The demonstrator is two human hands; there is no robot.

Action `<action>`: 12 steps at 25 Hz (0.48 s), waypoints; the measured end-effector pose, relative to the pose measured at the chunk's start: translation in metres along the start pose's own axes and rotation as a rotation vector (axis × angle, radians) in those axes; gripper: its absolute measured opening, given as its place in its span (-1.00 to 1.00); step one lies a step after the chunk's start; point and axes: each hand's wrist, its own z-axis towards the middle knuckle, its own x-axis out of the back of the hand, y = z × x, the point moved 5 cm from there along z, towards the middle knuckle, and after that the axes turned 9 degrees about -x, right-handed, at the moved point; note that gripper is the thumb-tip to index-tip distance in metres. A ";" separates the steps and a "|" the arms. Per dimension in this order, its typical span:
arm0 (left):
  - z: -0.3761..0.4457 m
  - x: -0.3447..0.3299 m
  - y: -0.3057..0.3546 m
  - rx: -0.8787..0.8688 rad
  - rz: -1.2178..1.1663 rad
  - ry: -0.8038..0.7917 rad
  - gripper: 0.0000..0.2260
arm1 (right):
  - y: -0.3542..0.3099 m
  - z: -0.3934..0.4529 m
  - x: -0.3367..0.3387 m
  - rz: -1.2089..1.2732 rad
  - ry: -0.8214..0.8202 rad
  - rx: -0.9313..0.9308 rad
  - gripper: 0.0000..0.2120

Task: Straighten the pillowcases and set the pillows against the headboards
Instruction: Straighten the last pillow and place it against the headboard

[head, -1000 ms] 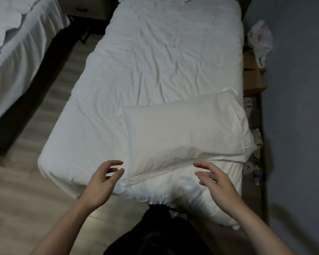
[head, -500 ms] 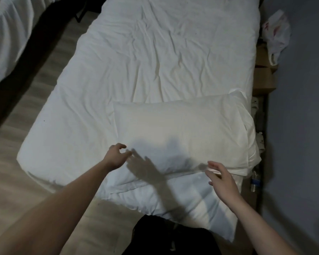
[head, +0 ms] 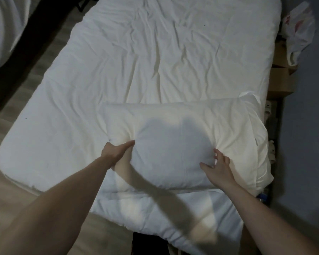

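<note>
Two bare forearms reach up from the bottom corners of the frame toward a white pillow lying crosswise on the near end of a bed, in the lower centre and right of the picture. The left hand, just left of centre, grips the pillow's near-left part, thumb on top and the other fingers curled under and hidden, so that the pillowcase bunches into radiating creases around it. The right hand, lower right of centre, rests on the pillow's near-right part with its fingers spread and bent, the tips digging into the fabric, which puckers beside them; whether it pinches the cloth cannot be told. A shadow of the left arm falls across the pillow and the rumpled white duvet below it. Beyond the pillow the wrinkled white bedding runs toward the top of the frame. At the upper right, cardboard boxes stand between the bed and a grey wall, with a white plastic bag above them. A second white bed shows at the upper left, across a strip of wood floor.
</note>
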 end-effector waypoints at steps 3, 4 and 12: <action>-0.034 0.004 0.025 -0.228 -0.137 0.053 -0.51 | 0.008 -0.016 0.002 -0.078 -0.091 -0.034 -0.13; -0.051 0.006 0.032 -0.294 -0.177 0.044 -0.62 | 0.006 -0.024 0.009 -0.089 -0.096 -0.025 -0.15; -0.225 0.022 0.078 -0.517 -0.275 -0.193 -0.77 | -0.087 -0.066 0.150 -0.089 0.157 0.393 -0.18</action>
